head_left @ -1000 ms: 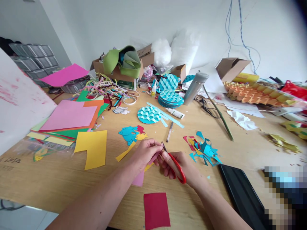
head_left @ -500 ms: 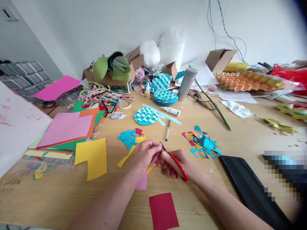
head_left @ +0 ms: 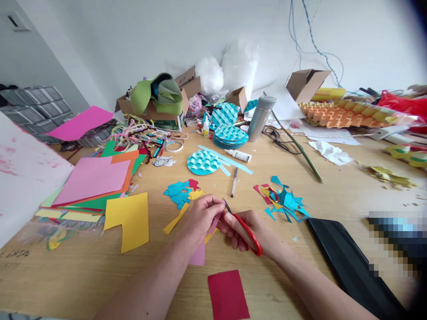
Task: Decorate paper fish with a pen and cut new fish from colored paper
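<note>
My left hand [head_left: 207,213] pinches a small piece of pink paper [head_left: 215,222] over the middle of the table. Red-handled scissors [head_left: 248,232] are gripped in my right hand [head_left: 245,229], their blades pointing up and left beside the left fingertips. Whether the blades touch the paper I cannot tell. Below the hands lie a larger pink piece [head_left: 198,254] and a dark red paper rectangle [head_left: 228,294]. Blue paper fish cutouts [head_left: 178,193] rest just beyond my left hand, close to a yellow strip [head_left: 176,221]. Past the right hand sits a pile of blue, red and yellow scraps [head_left: 287,200].
Coloured paper sheets [head_left: 93,180] and a notched yellow sheet [head_left: 131,220] lie left. Ahead are a pen [head_left: 234,182], a scalloped blue disc [head_left: 203,162], a glue bottle [head_left: 239,155] and a steel flask [head_left: 262,118]. A black phone-like slab [head_left: 350,266] lies right.
The view has shifted very slightly. My right hand and the scissors sit a touch lower, while my left hand keeps its pinch on the pink paper.
</note>
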The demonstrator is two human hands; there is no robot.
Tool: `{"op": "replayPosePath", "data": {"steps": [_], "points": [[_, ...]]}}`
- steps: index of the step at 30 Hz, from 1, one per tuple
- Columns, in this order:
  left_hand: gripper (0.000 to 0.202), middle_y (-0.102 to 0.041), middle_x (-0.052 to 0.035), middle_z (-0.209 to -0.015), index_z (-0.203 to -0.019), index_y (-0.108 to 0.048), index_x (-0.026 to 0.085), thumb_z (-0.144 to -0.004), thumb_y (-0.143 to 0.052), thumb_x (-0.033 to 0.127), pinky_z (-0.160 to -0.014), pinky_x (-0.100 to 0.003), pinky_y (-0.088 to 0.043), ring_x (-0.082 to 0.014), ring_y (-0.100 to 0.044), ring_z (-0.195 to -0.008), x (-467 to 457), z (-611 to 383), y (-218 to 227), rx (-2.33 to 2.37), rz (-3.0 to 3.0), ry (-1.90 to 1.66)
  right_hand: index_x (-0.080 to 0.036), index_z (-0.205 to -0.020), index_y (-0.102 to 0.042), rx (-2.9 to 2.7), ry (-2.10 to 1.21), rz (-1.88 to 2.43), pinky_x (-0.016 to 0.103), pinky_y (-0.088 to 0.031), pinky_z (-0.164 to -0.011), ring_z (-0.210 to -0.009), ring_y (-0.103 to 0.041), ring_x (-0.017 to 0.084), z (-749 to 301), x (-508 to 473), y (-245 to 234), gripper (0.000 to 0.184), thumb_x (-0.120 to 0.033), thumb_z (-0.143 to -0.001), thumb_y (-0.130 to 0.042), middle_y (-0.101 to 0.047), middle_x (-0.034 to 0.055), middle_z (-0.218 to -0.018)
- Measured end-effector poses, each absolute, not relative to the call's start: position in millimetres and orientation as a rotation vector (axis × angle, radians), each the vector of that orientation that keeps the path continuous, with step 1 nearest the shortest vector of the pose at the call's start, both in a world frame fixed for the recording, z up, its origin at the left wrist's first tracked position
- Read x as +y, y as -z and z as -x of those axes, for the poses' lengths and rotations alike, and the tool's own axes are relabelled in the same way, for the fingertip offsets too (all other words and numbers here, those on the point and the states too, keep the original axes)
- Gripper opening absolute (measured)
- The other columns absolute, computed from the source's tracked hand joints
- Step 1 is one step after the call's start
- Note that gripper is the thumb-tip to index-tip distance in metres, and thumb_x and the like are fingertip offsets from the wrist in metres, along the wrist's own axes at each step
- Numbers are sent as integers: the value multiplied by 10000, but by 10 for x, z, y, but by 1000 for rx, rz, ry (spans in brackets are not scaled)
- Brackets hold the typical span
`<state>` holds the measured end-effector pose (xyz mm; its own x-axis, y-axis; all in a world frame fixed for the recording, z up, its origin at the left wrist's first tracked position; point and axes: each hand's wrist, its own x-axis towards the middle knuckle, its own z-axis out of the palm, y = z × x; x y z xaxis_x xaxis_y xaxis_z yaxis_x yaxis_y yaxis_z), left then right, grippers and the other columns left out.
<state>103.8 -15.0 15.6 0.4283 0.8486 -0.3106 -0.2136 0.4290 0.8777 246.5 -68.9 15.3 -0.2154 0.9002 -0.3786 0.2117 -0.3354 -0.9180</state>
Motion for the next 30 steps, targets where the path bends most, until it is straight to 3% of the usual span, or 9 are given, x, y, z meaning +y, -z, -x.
{"op": "replayPosePath", "data": {"steps": [30], "points": [[243,-588,24,-564,-693,-573,157,-646,-731,336,-410,-224,-453,-107,-549,-405,-170,-1032,-165,864,-863,-775,-165,-600,-528,-1314,-1542,1561,188,-347,-371,-365,-471,80,-2416,-696,-211,645,-797,-731,-528,-548,-1,-461]]}}
